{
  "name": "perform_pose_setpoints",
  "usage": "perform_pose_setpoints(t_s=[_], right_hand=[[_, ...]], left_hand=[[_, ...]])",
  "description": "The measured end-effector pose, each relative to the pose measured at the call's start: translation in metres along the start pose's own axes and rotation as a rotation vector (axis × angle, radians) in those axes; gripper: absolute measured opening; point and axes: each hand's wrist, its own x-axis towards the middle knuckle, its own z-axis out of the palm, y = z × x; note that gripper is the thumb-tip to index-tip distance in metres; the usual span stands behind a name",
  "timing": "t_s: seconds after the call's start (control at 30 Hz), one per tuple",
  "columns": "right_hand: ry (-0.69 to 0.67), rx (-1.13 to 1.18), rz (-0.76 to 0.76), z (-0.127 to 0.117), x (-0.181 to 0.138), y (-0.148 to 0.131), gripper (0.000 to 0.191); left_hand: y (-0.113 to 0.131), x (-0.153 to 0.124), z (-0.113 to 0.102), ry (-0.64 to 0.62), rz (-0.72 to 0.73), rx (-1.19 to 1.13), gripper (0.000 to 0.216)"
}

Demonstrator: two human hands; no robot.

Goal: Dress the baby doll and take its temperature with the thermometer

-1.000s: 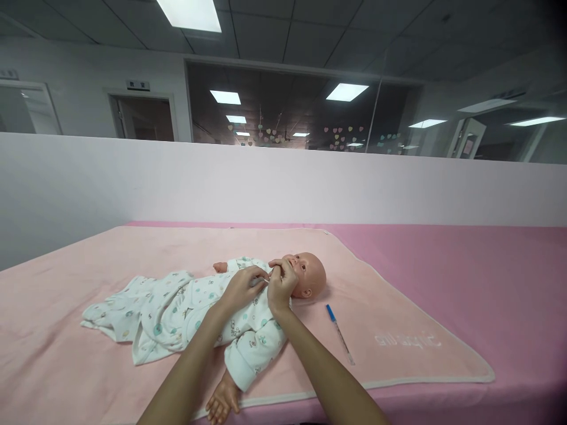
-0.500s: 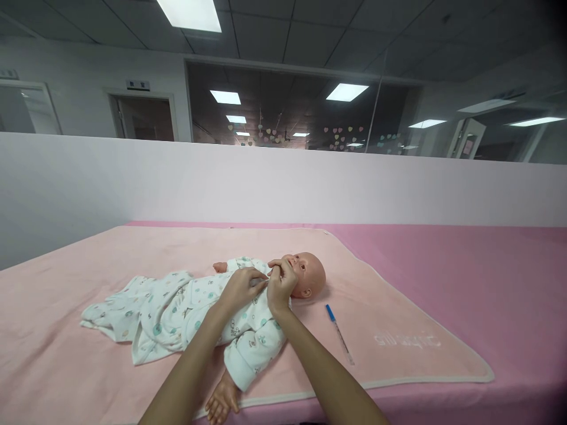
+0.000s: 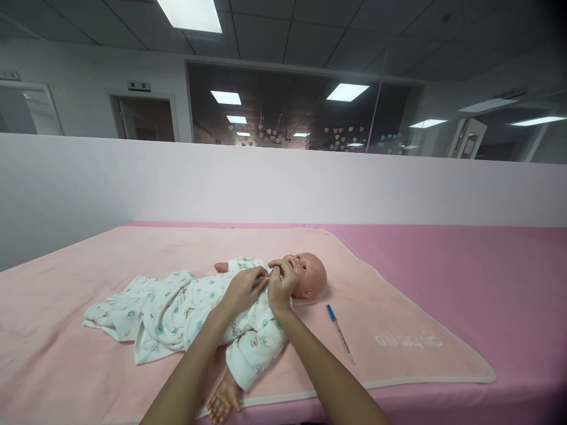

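Here the doll (image 3: 305,274) lies on its back on the blanket (image 3: 398,307), head to the right. Its printed garment (image 3: 195,301) already covers chest and arms; the neck seems the part in work, while the lower end lies loose and flat. The left hand (image 3: 241,289) and right hand (image 3: 281,286) meet under the chin, each pinching the collar edge, forearms converging. A blue-capped stick (image 3: 340,333) lies near.

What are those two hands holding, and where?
Both the left hand and right hand pinch the romper at its neckline, under the chin of the doll.
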Motion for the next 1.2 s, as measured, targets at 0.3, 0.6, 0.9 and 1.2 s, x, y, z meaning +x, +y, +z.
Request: perform_pose_setpoints(t_s=[0.3,0.6,0.9,1.2], right_hand=[[-0.053,-0.041,-0.021,-0.001,0.002,-0.003,0.023],[-0.622,-0.425,-0.360,0.002,-0.006,-0.006,0.009],[-0.617,-0.482,-0.409,0.001,-0.005,-0.007,0.011],[-0.623,-0.450,-0.456,0.000,-0.008,-0.008,0.011]], left_hand=[[-0.002,0.002,-0.010,-0.019,-0.070,-0.358,0.017],[-0.026,-0.018,-0.040,-0.075,-0.239,-0.433,0.023],[-0.028,-0.020,-0.038,-0.097,-0.230,-0.474,0.022],[-0.025,-0.021,-0.040,-0.076,-0.206,-0.493,0.013]])
